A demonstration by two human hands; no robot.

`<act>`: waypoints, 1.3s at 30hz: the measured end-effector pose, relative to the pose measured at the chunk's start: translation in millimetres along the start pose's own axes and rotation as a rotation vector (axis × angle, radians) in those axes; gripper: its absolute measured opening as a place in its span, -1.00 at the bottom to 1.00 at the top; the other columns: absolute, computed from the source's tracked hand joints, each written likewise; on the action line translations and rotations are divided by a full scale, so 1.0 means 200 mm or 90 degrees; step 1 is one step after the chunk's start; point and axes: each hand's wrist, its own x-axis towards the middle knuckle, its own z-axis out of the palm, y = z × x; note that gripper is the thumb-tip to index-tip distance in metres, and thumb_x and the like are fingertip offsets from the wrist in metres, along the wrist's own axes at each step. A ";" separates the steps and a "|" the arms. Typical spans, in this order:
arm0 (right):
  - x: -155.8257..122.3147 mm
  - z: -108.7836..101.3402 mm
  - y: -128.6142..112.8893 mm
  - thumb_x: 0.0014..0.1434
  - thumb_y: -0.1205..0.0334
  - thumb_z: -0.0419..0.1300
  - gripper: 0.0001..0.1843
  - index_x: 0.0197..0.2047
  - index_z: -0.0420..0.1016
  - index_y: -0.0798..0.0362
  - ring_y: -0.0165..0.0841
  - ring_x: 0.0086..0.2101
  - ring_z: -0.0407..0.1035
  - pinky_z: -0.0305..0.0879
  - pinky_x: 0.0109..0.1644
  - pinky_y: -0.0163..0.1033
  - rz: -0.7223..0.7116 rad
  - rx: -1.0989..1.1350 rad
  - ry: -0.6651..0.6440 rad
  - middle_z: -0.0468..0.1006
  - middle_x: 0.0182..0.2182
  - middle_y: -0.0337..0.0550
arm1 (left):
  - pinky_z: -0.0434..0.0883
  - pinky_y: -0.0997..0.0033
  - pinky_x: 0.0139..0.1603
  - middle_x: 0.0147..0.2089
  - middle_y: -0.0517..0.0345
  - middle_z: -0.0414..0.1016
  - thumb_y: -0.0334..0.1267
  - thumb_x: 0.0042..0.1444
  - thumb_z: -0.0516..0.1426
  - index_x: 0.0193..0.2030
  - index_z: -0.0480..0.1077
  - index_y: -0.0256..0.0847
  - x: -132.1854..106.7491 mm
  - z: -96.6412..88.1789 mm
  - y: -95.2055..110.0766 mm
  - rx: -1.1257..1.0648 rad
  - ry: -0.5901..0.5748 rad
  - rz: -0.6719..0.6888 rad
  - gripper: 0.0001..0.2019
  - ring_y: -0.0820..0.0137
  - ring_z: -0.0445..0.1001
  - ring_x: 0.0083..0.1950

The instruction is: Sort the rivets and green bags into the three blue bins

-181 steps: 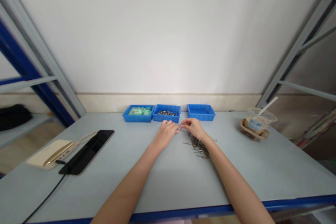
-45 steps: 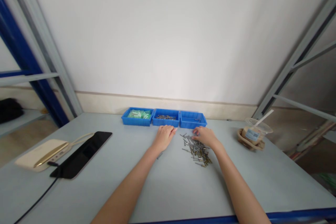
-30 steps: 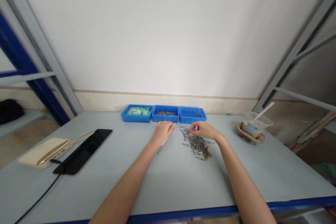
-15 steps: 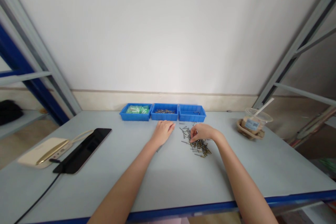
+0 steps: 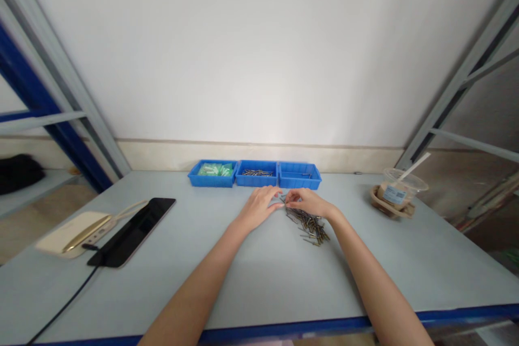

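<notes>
My left hand (image 5: pixel 259 206) is on the table in front of the middle bin, its thumb and fingers apart, fingertips close to my right hand. My right hand (image 5: pixel 307 202) has its fingers pinched together at the upper left of a pile of thin metal fasteners (image 5: pixel 312 227), grey and brass-coloured, perhaps screws or rivets. Whatever sits in the pinch is too small to make out. Behind the hands stand a middle blue bin (image 5: pixel 257 180) with several metal fasteners and a right blue bin (image 5: pixel 298 181) with a few.
A left blue bin (image 5: pixel 211 180) holds green-and-white packets. Off to the left lie a black phone-like device (image 5: pixel 135 227) with a cable and a cream-coloured box (image 5: pixel 60 235). At right, a plastic cup (image 5: pixel 395 193) stands in a cardboard holder. A wall rises behind the table.
My left hand has moved right and its thumb has spread from the fingers. My right hand has shifted left across the pile, bringing the two hands together. The view has shifted slightly.
</notes>
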 end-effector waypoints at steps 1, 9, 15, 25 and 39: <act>0.01 0.01 0.01 0.05 0.25 0.10 -0.80 -0.28 0.49 0.11 -0.37 -0.35 0.38 0.24 -0.25 -0.31 -0.002 0.032 0.003 0.55 -0.34 -0.15 | 0.24 0.36 -0.05 -0.14 0.16 0.44 -0.23 0.15 0.12 -0.10 0.30 -0.16 0.00 0.00 0.01 0.017 -0.010 0.021 -0.81 0.33 0.37 -0.07; 0.05 0.05 0.06 0.11 0.29 0.00 -0.79 -0.26 0.42 0.13 -0.39 -0.33 0.31 0.22 -0.20 -0.28 -0.067 0.129 -0.041 0.48 -0.34 -0.17 | 0.27 0.32 -0.05 -0.11 0.11 0.43 -0.29 0.21 0.04 -0.04 0.26 -0.18 0.00 0.01 0.04 0.083 -0.033 0.039 -0.81 0.31 0.37 -0.06; 0.04 0.10 0.07 0.10 0.34 0.00 -0.70 -0.07 0.11 0.05 -0.44 -0.43 0.27 0.20 -0.33 -0.34 -0.022 0.221 -0.011 0.36 -0.46 -0.33 | 0.25 0.32 -0.05 -0.13 0.13 0.44 -0.27 0.17 0.09 -0.18 0.34 -0.19 0.00 0.00 0.02 0.068 -0.036 0.030 -0.90 0.32 0.36 -0.07; 0.04 0.09 0.03 0.11 0.20 0.07 -0.80 -0.19 0.24 0.05 -0.40 -0.38 0.35 0.23 -0.29 -0.30 -0.038 0.208 0.021 0.47 -0.45 -0.26 | 0.20 0.34 -0.12 -0.22 0.15 0.45 -0.31 0.19 0.07 -0.30 0.38 -0.21 0.01 -0.03 0.02 0.070 -0.054 0.008 -0.92 0.35 0.36 -0.15; 0.02 0.05 -0.06 0.19 0.10 0.05 -0.72 -0.35 0.51 0.05 -0.37 -0.42 0.40 0.16 -0.33 -0.34 -0.003 -0.120 0.152 0.57 -0.45 -0.18 | 0.21 0.35 -0.07 -0.21 0.17 0.47 -0.32 0.22 0.01 -0.25 0.35 -0.19 0.00 -0.04 0.03 0.017 -0.021 -0.034 -0.89 0.36 0.37 -0.13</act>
